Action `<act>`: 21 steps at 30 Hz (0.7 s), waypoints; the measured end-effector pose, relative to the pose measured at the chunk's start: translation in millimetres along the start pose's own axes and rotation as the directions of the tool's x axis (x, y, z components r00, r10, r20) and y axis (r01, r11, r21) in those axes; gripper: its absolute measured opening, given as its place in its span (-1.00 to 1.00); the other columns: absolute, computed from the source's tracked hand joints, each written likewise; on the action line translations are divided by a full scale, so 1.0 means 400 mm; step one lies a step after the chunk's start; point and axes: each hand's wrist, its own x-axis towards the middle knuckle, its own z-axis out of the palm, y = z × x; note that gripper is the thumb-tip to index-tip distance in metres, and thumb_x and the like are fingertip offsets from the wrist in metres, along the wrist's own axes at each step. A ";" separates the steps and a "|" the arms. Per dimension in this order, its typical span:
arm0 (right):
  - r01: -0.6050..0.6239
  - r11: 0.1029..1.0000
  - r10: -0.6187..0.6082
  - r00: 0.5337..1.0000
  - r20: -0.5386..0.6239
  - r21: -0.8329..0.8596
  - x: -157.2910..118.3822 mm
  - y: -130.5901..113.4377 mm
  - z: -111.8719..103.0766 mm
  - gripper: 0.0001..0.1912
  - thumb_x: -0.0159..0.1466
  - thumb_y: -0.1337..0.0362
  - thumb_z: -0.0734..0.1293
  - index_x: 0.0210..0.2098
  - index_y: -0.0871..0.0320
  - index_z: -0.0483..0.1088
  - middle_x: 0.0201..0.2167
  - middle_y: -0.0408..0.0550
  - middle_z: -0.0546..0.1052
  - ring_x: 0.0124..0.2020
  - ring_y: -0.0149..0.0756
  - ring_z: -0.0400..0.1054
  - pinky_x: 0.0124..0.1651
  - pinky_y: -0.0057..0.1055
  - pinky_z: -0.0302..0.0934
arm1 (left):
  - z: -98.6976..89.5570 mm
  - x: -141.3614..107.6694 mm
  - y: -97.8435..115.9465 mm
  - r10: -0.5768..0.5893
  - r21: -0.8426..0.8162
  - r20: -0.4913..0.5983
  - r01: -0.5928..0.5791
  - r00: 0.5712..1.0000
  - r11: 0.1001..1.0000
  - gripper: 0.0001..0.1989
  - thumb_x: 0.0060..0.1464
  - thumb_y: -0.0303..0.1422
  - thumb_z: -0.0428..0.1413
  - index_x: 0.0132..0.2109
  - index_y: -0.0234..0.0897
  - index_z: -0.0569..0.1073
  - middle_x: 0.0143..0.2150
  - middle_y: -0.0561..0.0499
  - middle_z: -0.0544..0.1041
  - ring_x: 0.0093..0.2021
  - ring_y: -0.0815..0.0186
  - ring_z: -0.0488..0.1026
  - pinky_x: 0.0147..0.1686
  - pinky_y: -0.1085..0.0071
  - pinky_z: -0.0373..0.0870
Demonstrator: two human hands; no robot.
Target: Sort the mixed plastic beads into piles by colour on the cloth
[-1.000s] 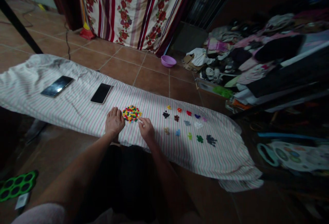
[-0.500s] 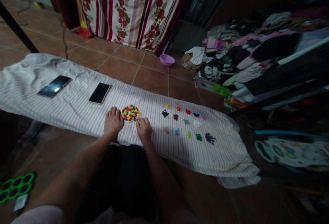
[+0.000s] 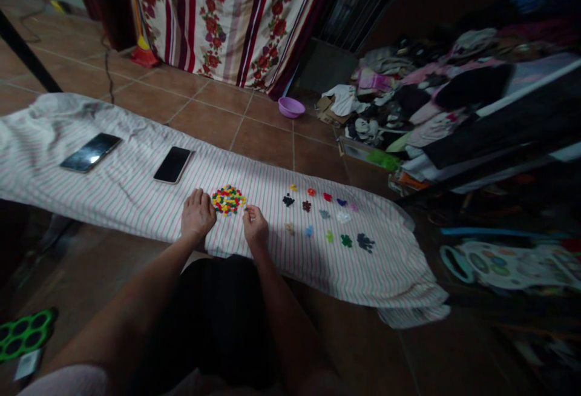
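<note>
A pile of mixed red, yellow, green and white small pieces (image 3: 228, 200) lies on the striped cloth (image 3: 254, 172). My left hand (image 3: 198, 211) rests flat, palm down, at the pile's left edge. Just right of the pile, my right hand (image 3: 255, 226) has thumb and fingers pinched together; what sits in the pinch is too small to name. Farther right are small groups sorted by colour, among them black pieces (image 3: 288, 200), brown pieces (image 3: 307, 206), light blue pieces (image 3: 309, 231), dark green pieces (image 3: 346, 241) and dark grey-blue pieces (image 3: 365, 243).
Two phones lie left of my hands, a nearer one (image 3: 173, 165) and a farther one (image 3: 91, 152). Beyond the cloth, a purple basin (image 3: 291, 108) stands on the tiled floor before a flowered curtain (image 3: 218, 20). Heaped clothes (image 3: 408, 93) fill the right side.
My right hand has drawn slightly away from the pile's right edge, fingers still pinched. My left hand stays beside the pile. The whole view has shifted a little.
</note>
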 end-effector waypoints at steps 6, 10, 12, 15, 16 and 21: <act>0.006 1.000 -0.006 1.000 -0.005 -0.020 -0.005 -0.007 -0.004 -0.80 0.24 0.26 0.19 -0.21 0.10 0.40 -0.31 -0.04 0.56 -0.27 -0.25 0.47 -0.15 -0.35 0.34 | -0.007 0.001 0.005 -0.006 -0.010 0.014 0.006 1.000 1.000 -0.65 0.19 -0.36 -0.13 0.02 -0.43 0.40 0.21 -0.39 0.37 0.31 -0.09 0.21 0.20 0.00 0.16; 0.005 1.000 -0.005 1.000 -0.006 0.010 -0.008 -0.004 -0.009 -0.82 0.23 0.26 0.20 -0.21 0.10 0.38 -0.36 -0.07 0.52 -0.35 -0.28 0.44 -0.21 -0.36 0.34 | -0.009 0.001 0.005 0.016 0.039 0.006 -0.016 1.000 0.999 -0.66 0.20 -0.36 -0.13 0.00 -0.43 0.40 0.20 -0.39 0.38 0.29 -0.09 0.23 0.18 0.02 0.19; 0.012 0.999 -0.013 1.000 0.010 0.036 -0.011 0.000 -0.017 -0.81 0.21 0.27 0.21 -0.21 0.11 0.38 -0.37 -0.08 0.51 -0.38 -0.29 0.44 -0.25 -0.37 0.35 | -0.009 0.001 0.005 0.027 0.056 -0.002 -0.026 1.000 0.998 -0.67 0.20 -0.37 -0.13 -0.02 -0.42 0.40 0.18 -0.39 0.39 0.27 -0.08 0.26 0.17 0.03 0.20; 0.006 0.999 -0.008 0.999 0.036 0.045 -0.026 0.006 -0.040 -0.80 0.19 0.29 0.21 -0.21 0.11 0.39 -0.38 -0.08 0.52 -0.37 -0.29 0.45 -0.27 -0.38 0.35 | -0.008 0.001 0.003 0.040 0.067 -0.016 -0.039 0.999 0.997 -0.70 0.19 -0.38 -0.12 -0.05 -0.37 0.40 0.16 -0.36 0.41 0.25 -0.07 0.28 0.15 0.02 0.23; -0.001 0.999 -0.001 0.999 0.040 0.039 -0.034 0.008 -0.051 -0.79 0.20 0.30 0.21 -0.20 0.10 0.40 -0.37 -0.08 0.52 -0.36 -0.28 0.46 -0.26 -0.38 0.36 | -0.008 0.001 0.002 0.040 0.066 -0.019 -0.039 0.999 0.997 -0.71 0.18 -0.37 -0.12 -0.05 -0.37 0.40 0.15 -0.35 0.42 0.25 -0.08 0.28 0.14 0.02 0.23; 0.013 1.000 -0.013 0.997 0.072 -0.003 -0.081 0.025 -0.131 -0.77 0.21 0.31 0.20 -0.19 0.10 0.43 -0.28 -0.04 0.55 -0.27 -0.27 0.47 -0.21 -0.36 0.37 | -0.009 0.001 0.001 0.018 0.034 -0.003 -0.018 1.000 0.999 -0.69 0.19 -0.35 -0.14 -0.05 -0.38 0.40 0.17 -0.37 0.40 0.25 -0.08 0.27 0.15 0.01 0.23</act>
